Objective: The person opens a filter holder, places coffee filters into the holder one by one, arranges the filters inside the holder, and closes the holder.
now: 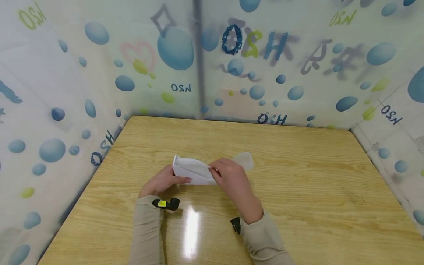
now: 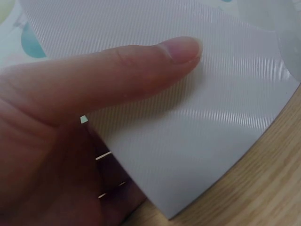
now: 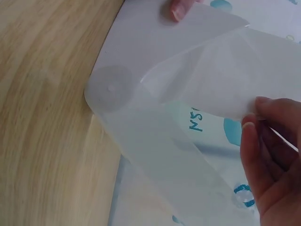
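Observation:
A white, finely ribbed plastic sleeve (image 1: pixel 198 180) stands on its long edge above the table, its top gaping. My left hand (image 1: pixel 165 180) grips its left end, thumb (image 2: pixel 141 70) flat across the ribbed face and the other fingers behind. At the sleeve's upper edge, my right hand (image 1: pixel 232 180) pinches the rim of a thin whitish sheet (image 3: pixel 221 75) between thumb and index finger, drawn away from the ribbed face. A translucent strip (image 3: pixel 160 146) runs out from a round disc-like spot (image 3: pixel 110 88) at the sleeve's corner; its rounded end (image 1: pixel 244 161) shows behind my right hand.
The wood-grain table (image 1: pixel 314 184) spreads out on both sides of my hands. A patterned curtain wall (image 1: pixel 215 73) with blue spots stands along its back edge and sides. Small black devices are strapped at my left wrist (image 1: pixel 167 204) and right wrist (image 1: pixel 236 225).

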A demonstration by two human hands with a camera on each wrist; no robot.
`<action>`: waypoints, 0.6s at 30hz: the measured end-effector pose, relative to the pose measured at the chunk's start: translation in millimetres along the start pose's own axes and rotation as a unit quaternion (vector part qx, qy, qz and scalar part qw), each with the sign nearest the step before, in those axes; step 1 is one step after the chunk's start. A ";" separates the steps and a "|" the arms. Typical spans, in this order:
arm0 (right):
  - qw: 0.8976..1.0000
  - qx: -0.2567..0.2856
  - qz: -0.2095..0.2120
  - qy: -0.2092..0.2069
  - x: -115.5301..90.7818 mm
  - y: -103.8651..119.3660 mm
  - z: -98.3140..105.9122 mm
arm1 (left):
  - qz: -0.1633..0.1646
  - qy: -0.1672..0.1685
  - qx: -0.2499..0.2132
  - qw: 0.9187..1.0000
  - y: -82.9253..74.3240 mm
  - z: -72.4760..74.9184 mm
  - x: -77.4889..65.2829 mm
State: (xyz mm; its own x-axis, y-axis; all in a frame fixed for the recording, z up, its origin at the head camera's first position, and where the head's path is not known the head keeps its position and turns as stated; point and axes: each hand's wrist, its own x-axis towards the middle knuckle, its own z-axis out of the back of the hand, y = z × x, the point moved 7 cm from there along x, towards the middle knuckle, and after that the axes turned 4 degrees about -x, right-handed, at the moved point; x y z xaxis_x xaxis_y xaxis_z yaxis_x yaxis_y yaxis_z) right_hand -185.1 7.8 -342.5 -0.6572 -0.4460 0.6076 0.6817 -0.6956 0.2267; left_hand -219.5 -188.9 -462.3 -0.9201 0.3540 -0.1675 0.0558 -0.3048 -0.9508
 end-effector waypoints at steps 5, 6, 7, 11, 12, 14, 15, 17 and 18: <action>1.000 -0.002 -0.011 -0.002 -1.2 1.0 -5.2 | -0.003 0.004 -0.005 1.000 1.5 -0.3 1.0; 1.000 -0.003 -0.017 -0.002 -1.5 0.5 -6.0 | -0.002 0.005 -0.007 1.000 1.8 -0.3 1.3; 1.000 -0.005 -0.022 -0.002 -1.8 -0.2 -6.7 | -0.001 0.004 -0.010 1.000 2.1 -0.3 1.6; 0.999 -0.016 -0.038 0.007 -2.5 -2.5 -11.1 | 0.006 0.003 -0.020 1.000 2.3 -0.3 1.9; 0.999 -0.018 -0.039 0.009 -2.6 -2.8 -12.6 | 0.006 0.003 -0.019 1.000 2.0 -0.4 1.8; 0.999 -0.022 -0.041 0.014 -2.8 -3.2 -15.3 | 0.004 0.005 -0.023 1.000 1.3 -0.9 1.4; 0.999 -0.024 -0.042 0.016 -3.0 -3.3 -16.6 | 0.003 0.007 -0.024 1.000 1.0 -1.1 1.3; 0.999 -0.024 -0.044 0.020 -3.6 -3.7 -18.8 | 0.001 0.008 -0.026 1.000 0.4 -1.6 1.2; 0.998 -0.023 -0.046 0.021 -4.0 -3.9 -19.6 | 0.000 0.008 -0.026 1.000 0.2 -1.9 1.1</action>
State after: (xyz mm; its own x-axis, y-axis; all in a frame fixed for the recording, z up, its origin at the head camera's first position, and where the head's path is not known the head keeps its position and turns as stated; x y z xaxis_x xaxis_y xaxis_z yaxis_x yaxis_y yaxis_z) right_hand -191.3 1.3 -360.7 -0.7300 -0.4023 0.5525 0.6030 -0.7598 0.2434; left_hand -219.7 -187.0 -463.2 -0.9134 0.3687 -0.1723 0.0775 -0.2581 -0.9630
